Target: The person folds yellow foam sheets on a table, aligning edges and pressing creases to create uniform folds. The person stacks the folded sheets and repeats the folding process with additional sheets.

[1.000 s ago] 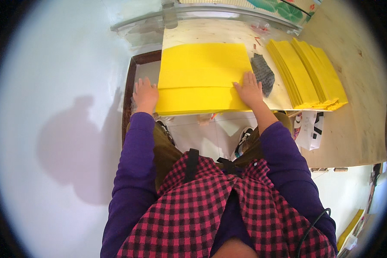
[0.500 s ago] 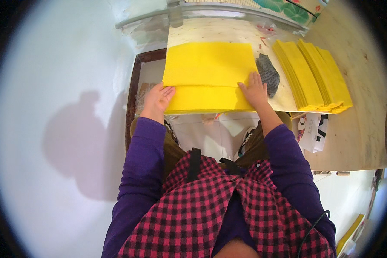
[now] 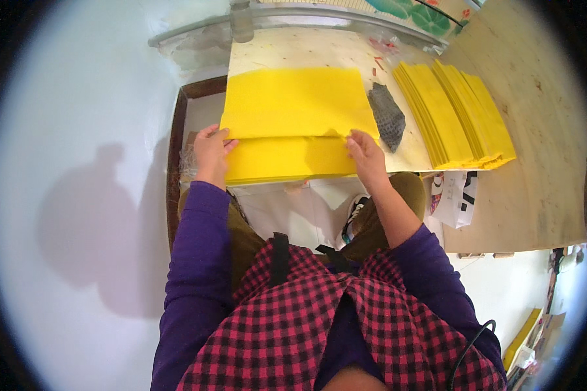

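A yellow sheet (image 3: 293,101), thin like cloth or felt, lies on a stack of yellow sheets (image 3: 287,159) on the pale board in front of me. Its near edge runs across the stack, slightly lifted. At the left end of that edge, my left hand (image 3: 211,155) grips the corner between thumb and fingers. My right hand (image 3: 368,159) pinches the same edge near its right end, fingers bent. Just beyond the right hand lies a crumpled dark grey cloth (image 3: 387,117).
Several folded yellow bundles (image 3: 437,117) lie side by side at the right of the pale board (image 3: 293,49). A metal rail (image 3: 332,16) runs along the back. A white bag (image 3: 455,199) hangs below the right side. A brown frame (image 3: 176,156) borders the left, beside the wall.
My right hand has gone from resting flat on the sheet to pinching its near edge. My left fingers have closed on the left corner. The sheet's edge has come slightly nearer; the view has shifted.
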`<action>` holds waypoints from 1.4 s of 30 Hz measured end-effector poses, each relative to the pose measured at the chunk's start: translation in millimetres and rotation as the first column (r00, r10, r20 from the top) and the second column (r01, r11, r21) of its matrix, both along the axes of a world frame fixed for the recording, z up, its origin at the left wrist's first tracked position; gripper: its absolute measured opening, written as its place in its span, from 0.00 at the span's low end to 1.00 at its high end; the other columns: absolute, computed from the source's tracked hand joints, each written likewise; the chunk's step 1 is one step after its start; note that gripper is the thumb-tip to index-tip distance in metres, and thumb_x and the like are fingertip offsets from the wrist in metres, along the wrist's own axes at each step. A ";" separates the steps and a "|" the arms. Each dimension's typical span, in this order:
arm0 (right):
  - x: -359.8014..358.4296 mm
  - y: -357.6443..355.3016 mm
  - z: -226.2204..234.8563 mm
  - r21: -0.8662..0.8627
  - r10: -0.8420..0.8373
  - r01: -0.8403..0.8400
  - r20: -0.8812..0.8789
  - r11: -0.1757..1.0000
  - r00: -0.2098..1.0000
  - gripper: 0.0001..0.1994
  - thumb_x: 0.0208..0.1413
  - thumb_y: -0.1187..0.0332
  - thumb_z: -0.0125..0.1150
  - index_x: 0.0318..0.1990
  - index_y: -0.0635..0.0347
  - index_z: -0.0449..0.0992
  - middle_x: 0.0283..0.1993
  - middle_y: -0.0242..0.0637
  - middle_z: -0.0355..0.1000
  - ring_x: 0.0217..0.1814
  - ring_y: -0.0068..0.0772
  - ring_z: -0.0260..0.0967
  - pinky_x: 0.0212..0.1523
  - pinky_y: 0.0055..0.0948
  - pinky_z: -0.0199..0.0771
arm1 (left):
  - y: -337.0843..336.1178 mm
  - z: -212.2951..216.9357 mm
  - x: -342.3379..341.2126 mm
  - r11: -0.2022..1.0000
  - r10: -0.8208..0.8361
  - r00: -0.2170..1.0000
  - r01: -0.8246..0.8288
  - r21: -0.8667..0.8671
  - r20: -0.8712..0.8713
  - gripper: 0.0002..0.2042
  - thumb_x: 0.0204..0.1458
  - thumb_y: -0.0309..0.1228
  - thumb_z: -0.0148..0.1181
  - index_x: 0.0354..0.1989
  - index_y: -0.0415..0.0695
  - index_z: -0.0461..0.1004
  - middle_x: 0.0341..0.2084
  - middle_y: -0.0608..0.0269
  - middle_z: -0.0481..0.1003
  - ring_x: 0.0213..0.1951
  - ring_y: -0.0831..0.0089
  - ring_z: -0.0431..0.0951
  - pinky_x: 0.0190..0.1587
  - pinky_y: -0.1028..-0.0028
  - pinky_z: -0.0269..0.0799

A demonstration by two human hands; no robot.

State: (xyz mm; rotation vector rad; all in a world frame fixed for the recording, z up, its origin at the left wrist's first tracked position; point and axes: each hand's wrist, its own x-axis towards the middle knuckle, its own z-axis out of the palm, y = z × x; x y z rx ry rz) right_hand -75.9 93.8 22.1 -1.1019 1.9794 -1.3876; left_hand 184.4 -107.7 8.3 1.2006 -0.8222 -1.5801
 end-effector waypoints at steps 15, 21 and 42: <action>-72.9 -15.9 -4.0 0.159 -0.273 0.243 0.780 0.957 0.564 0.15 0.65 0.63 0.48 0.44 0.71 0.66 0.38 0.46 0.73 0.36 0.34 0.75 0.36 0.28 0.81 | 2.3 10.2 5.7 0.990 -0.129 0.986 0.134 -0.046 0.105 0.19 0.52 0.18 0.53 0.54 0.37 0.62 0.41 0.53 0.71 0.39 0.66 0.76 0.36 0.72 0.78; -73.1 -22.9 -1.4 0.223 -0.333 0.249 0.692 0.942 0.640 0.09 0.63 0.68 0.49 0.41 0.66 0.68 0.33 0.41 0.73 0.32 0.30 0.74 0.32 0.26 0.81 | 6.3 20.8 8.3 0.986 -0.146 0.980 0.155 -0.061 0.139 0.21 0.52 0.18 0.52 0.57 0.36 0.61 0.38 0.53 0.71 0.36 0.67 0.76 0.34 0.73 0.78; -118.5 -17.6 26.4 0.425 -0.202 -0.033 0.496 0.904 0.844 0.16 0.59 0.55 0.57 0.43 0.60 0.76 0.38 0.38 0.76 0.34 0.30 0.74 0.40 0.30 0.75 | -33.2 25.9 9.1 0.923 -0.320 0.831 0.381 -0.046 0.455 0.21 0.57 0.32 0.55 0.60 0.42 0.64 0.37 0.63 0.74 0.33 0.79 0.73 0.30 0.79 0.66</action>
